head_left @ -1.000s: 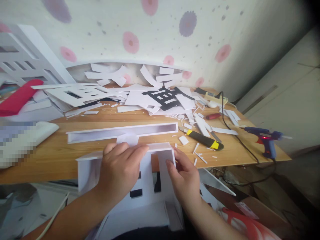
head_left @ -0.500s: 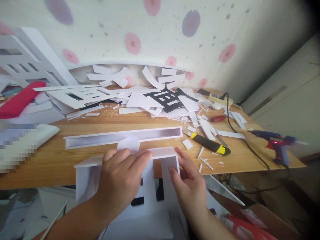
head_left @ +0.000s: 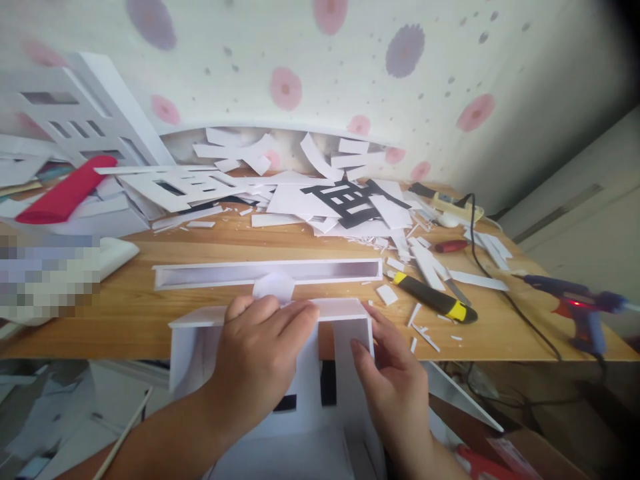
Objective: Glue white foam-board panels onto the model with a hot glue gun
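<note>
Both hands are on a white foam-board box model with cut-out window openings, held at the table's front edge. My left hand lies over its upper edge strip, with fingers pressed together and curled over the board. The right side wall is pinched by my right hand, thumb inside and fingers outside. Just beyond the model lies a long, narrow white foam-board trough. A small white piece leans against the trough's near side, partly behind my left fingers.
To the right are a black-and-yellow utility knife, a red-handled tool and a blue glue gun with its light on. White offcuts pile up at the back. A red roll and a cut-out panel are at left.
The camera view has swung slightly left, so everything on the table appears further right. Both hands keep the same hold on the model.
</note>
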`<action>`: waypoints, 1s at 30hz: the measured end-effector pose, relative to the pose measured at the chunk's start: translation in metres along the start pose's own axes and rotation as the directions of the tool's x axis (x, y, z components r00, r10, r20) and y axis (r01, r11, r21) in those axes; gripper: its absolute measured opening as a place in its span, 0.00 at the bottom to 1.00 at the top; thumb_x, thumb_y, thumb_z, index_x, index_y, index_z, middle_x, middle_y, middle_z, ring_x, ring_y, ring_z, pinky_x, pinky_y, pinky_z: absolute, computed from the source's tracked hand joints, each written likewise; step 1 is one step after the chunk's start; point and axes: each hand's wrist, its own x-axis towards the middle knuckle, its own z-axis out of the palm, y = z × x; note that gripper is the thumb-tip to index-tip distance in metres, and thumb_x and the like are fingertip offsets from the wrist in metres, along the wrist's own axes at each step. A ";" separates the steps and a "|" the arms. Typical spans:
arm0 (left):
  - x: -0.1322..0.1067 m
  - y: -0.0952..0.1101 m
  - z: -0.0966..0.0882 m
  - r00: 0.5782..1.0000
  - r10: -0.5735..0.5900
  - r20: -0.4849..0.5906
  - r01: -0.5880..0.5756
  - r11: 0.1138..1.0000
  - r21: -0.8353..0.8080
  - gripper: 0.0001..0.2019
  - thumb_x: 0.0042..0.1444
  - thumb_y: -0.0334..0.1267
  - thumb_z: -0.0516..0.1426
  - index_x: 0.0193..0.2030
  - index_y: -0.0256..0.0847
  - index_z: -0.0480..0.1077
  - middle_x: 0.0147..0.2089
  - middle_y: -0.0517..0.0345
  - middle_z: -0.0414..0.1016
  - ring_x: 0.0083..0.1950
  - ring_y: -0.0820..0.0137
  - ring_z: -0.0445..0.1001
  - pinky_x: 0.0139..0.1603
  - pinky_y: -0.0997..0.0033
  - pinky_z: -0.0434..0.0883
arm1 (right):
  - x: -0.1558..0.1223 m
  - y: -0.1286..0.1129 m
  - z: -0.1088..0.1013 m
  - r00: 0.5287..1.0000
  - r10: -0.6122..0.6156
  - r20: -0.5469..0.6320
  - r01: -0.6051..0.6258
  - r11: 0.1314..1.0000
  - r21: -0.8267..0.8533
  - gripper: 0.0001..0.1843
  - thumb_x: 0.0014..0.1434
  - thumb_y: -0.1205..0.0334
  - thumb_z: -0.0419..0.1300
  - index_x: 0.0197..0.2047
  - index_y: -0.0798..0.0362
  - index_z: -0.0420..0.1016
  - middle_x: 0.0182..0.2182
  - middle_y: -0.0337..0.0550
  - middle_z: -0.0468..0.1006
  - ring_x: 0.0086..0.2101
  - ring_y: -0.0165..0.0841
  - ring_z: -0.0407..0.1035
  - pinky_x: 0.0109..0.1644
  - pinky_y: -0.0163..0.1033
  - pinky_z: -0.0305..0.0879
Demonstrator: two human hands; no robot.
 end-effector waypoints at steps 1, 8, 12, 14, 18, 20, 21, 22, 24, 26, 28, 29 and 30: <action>0.000 0.000 0.000 1.000 -0.004 0.001 0.004 1.000 -0.001 0.11 0.61 0.21 0.54 0.41 0.39 0.74 0.37 0.65 0.83 0.29 0.70 0.69 0.32 0.61 0.56 | 0.000 0.000 0.000 1.000 0.004 -0.003 -0.004 1.000 0.009 0.18 0.62 0.63 0.61 0.55 0.43 0.78 0.59 0.46 0.71 0.60 0.43 0.64 0.60 0.51 0.68; 0.000 -0.001 0.001 1.000 -0.013 -0.005 0.013 1.000 -0.011 0.11 0.61 0.22 0.54 0.42 0.39 0.75 0.37 0.65 0.83 0.29 0.69 0.69 0.33 0.62 0.56 | -0.002 -0.001 -0.001 0.999 0.027 -0.021 -0.025 0.998 0.050 0.17 0.60 0.62 0.63 0.53 0.42 0.79 0.57 0.44 0.74 0.58 0.43 0.68 0.55 0.47 0.73; 0.000 -0.001 0.001 1.000 -0.012 -0.007 0.012 1.000 0.004 0.13 0.60 0.20 0.54 0.42 0.39 0.75 0.35 0.66 0.82 0.28 0.69 0.67 0.33 0.62 0.56 | -0.002 -0.001 -0.001 0.999 0.017 -0.028 -0.016 0.998 0.054 0.17 0.61 0.62 0.63 0.54 0.41 0.78 0.57 0.44 0.74 0.58 0.43 0.68 0.55 0.47 0.74; 0.000 -0.001 0.000 1.000 -0.017 0.000 0.017 1.000 0.011 0.13 0.60 0.20 0.54 0.41 0.39 0.75 0.34 0.66 0.82 0.28 0.68 0.67 0.33 0.61 0.56 | -0.002 -0.001 0.000 1.000 0.011 -0.023 -0.010 0.999 0.053 0.18 0.61 0.63 0.62 0.54 0.41 0.78 0.57 0.43 0.74 0.58 0.42 0.68 0.54 0.45 0.74; 0.001 -0.001 0.000 1.000 -0.017 0.008 0.017 1.000 0.023 0.13 0.59 0.20 0.53 0.41 0.40 0.75 0.36 0.66 0.83 0.28 0.68 0.67 0.33 0.61 0.55 | 0.000 -0.001 0.001 1.000 0.015 -0.015 -0.014 0.998 0.064 0.18 0.61 0.64 0.62 0.54 0.41 0.78 0.57 0.42 0.74 0.58 0.40 0.67 0.56 0.43 0.73; 0.000 -0.001 0.000 1.000 -0.015 0.012 0.014 0.999 0.029 0.14 0.59 0.19 0.53 0.41 0.40 0.75 0.35 0.67 0.82 0.28 0.68 0.67 0.33 0.61 0.55 | 0.000 -0.001 0.001 1.000 0.016 -0.006 -0.016 0.998 0.061 0.19 0.61 0.64 0.62 0.54 0.40 0.78 0.57 0.41 0.74 0.58 0.40 0.67 0.57 0.44 0.72; 0.000 -0.001 0.000 1.000 -0.013 0.011 0.013 1.000 0.029 0.14 0.58 0.19 0.53 0.41 0.40 0.75 0.35 0.67 0.82 0.28 0.68 0.67 0.33 0.61 0.55 | 0.000 -0.001 0.001 1.000 0.017 -0.005 -0.017 0.998 0.056 0.19 0.61 0.64 0.62 0.54 0.40 0.78 0.57 0.41 0.74 0.58 0.40 0.68 0.56 0.44 0.73; 0.000 -0.001 0.000 1.000 -0.013 0.008 0.013 1.000 0.027 0.14 0.58 0.19 0.54 0.41 0.40 0.75 0.35 0.67 0.82 0.28 0.68 0.67 0.33 0.61 0.55 | 0.001 -0.002 0.001 1.000 0.019 -0.006 -0.019 0.998 0.052 0.19 0.61 0.64 0.62 0.54 0.40 0.78 0.57 0.42 0.74 0.58 0.40 0.68 0.56 0.44 0.73; 0.000 0.000 0.000 1.000 -0.011 0.000 0.011 1.000 0.024 0.14 0.58 0.18 0.54 0.41 0.40 0.75 0.35 0.67 0.83 0.28 0.68 0.67 0.33 0.61 0.55 | 0.001 -0.002 0.001 1.000 0.022 -0.011 -0.021 0.999 0.042 0.19 0.61 0.64 0.62 0.54 0.41 0.78 0.56 0.42 0.74 0.58 0.41 0.68 0.56 0.45 0.73; 0.000 0.000 0.000 1.000 -0.007 -0.005 0.007 1.000 0.021 0.14 0.58 0.19 0.54 0.41 0.40 0.75 0.35 0.66 0.83 0.28 0.68 0.68 0.32 0.61 0.55 | 0.001 -0.002 0.001 1.000 0.021 -0.012 -0.021 0.999 0.032 0.19 0.60 0.64 0.61 0.54 0.41 0.78 0.56 0.42 0.74 0.58 0.41 0.68 0.57 0.46 0.72; 0.001 0.000 0.000 1.000 -0.003 -0.007 0.004 1.000 0.025 0.13 0.59 0.19 0.54 0.41 0.39 0.75 0.35 0.66 0.83 0.29 0.68 0.69 0.32 0.61 0.55 | 0.001 -0.003 0.001 1.000 0.016 -0.016 -0.016 1.000 0.025 0.19 0.60 0.65 0.61 0.54 0.40 0.78 0.56 0.41 0.74 0.57 0.41 0.68 0.57 0.46 0.72; 0.001 0.000 0.001 1.000 -0.002 -0.006 0.002 1.000 0.024 0.13 0.59 0.20 0.54 0.41 0.39 0.75 0.35 0.65 0.83 0.29 0.68 0.69 0.32 0.61 0.55 | 0.001 -0.003 0.001 1.000 0.011 -0.019 -0.011 1.000 0.019 0.20 0.60 0.65 0.61 0.54 0.40 0.78 0.57 0.41 0.74 0.57 0.40 0.68 0.56 0.45 0.73; 0.001 0.000 0.001 1.000 -0.003 -0.003 0.004 1.000 0.024 0.12 0.59 0.20 0.54 0.41 0.39 0.75 0.36 0.65 0.83 0.29 0.68 0.69 0.32 0.61 0.55 | 0.001 -0.004 0.001 1.000 0.005 -0.022 -0.005 1.000 0.013 0.20 0.60 0.65 0.61 0.54 0.41 0.78 0.56 0.41 0.74 0.57 0.40 0.69 0.56 0.45 0.73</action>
